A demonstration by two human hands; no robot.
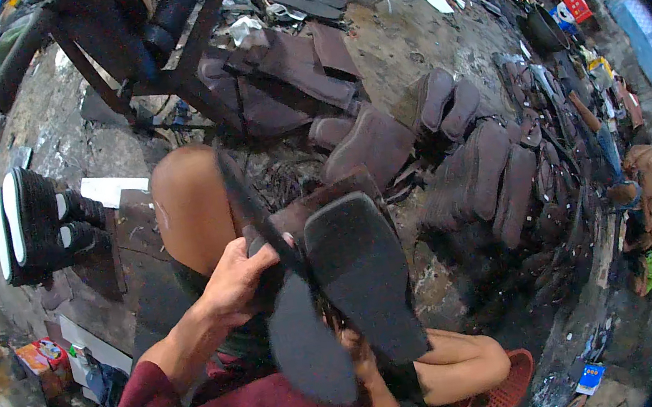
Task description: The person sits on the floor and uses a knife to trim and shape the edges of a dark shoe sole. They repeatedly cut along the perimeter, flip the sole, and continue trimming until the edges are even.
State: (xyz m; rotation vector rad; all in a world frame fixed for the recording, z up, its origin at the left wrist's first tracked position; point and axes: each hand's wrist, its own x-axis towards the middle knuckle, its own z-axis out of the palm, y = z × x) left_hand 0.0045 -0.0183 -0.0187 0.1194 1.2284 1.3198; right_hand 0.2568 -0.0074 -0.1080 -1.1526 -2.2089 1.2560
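Note:
Over my lap are two dark shoe soles: a large flat one (pixel 357 270) and a smaller rounded one (pixel 310 342) tilted in front of it. My left hand (pixel 238 277) is closed on the edge of a dark piece beside the soles, its thumb on top. A long dark strip (pixel 248 202) runs up past that hand and over my knee; its lower end meets the soles. Lower down, my right hand (pixel 357 352) is closed between the two soles, partly covered by the smaller one. A brown sheet (pixel 333 194) lies behind the large sole.
Brown sole stacks (pixel 478 176) spread over the floor at right, with brown sheets (pixel 293 65) ahead. A dark metal stand (pixel 152 52) rises at upper left. Black-and-white sandals (pixel 31 218) stand at left. A red perforated item (pixel 502 392) is by my foot. Another person (pixel 648 189) is at far right.

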